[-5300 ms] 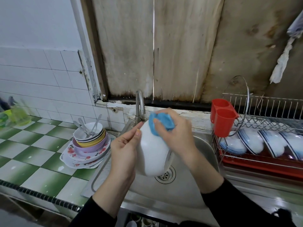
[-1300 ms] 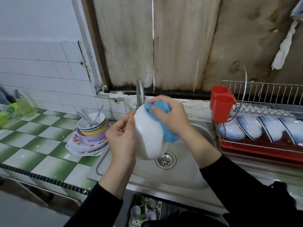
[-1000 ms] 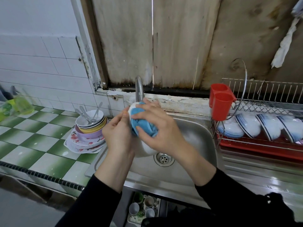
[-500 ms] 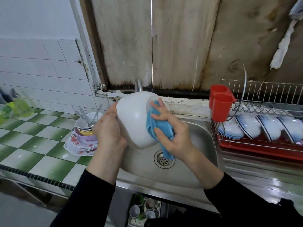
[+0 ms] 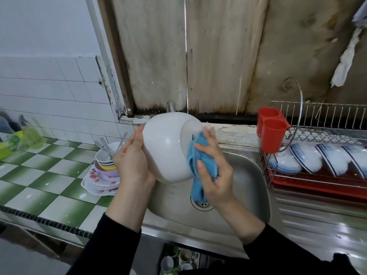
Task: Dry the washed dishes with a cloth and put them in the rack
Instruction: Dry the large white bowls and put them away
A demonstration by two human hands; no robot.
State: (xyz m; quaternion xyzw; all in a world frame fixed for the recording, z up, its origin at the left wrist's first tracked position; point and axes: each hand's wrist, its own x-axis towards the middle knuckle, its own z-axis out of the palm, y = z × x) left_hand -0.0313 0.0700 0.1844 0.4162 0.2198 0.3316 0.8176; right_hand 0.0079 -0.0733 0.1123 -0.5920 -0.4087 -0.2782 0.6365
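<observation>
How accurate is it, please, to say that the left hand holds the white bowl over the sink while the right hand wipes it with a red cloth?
Nearly: the head view shows the cloth is blue, not red. The left hand does hold the white bowl over the sink while the right hand wipes it.

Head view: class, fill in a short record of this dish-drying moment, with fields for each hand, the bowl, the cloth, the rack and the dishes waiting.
Left hand: holds the white bowl by its left side, over the sink
Right hand: presses the blue cloth against the bowl's base
White bowl: tilted on its side, base facing right
Blue cloth: bunched, one end hanging down
Rack: right of the sink, blue-rimmed bowls standing in it
Waiting dishes: stacked with spoons on the tiled counter, left of the sink
</observation>
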